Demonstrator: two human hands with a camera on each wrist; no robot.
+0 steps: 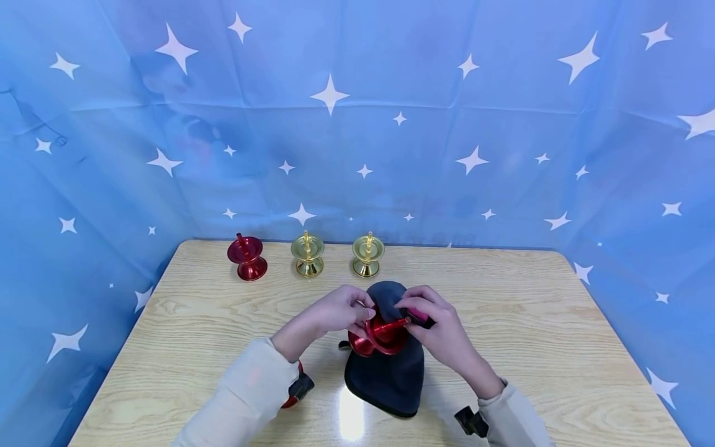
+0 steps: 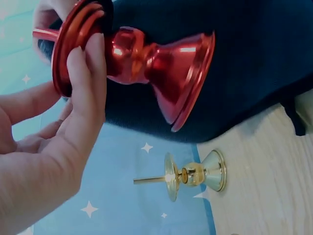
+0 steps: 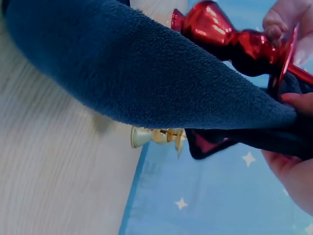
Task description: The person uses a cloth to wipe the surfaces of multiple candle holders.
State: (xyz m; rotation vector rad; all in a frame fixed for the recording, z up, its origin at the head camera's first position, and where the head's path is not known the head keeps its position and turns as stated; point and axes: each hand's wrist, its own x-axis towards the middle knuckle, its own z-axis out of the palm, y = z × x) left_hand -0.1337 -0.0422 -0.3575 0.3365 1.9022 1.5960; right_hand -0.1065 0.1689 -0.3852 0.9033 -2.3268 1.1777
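Observation:
My left hand (image 1: 349,310) grips a shiny red candlestick (image 2: 176,73) by its dish, with the fingers curled at the rim. The candlestick lies tilted in the air, base toward the left and its thin spike pointing right in the head view. A dark blue plush cloth (image 3: 146,63) hangs from my right hand (image 1: 438,323), which pinches it between thumb and fingers close to the dish and spike. Part of the cloth drapes below the candlestick toward the table. A pink patch (image 1: 418,314) shows on the cloth near the right fingers.
Along the table's back edge stand another red candlestick (image 1: 251,264), a gold candlestick (image 1: 310,264) and a second gold candlestick (image 1: 366,264). The light wood table (image 1: 503,298) meets a blue star-printed backdrop (image 1: 357,143). A black wrist device (image 1: 472,422) sits by the right sleeve.

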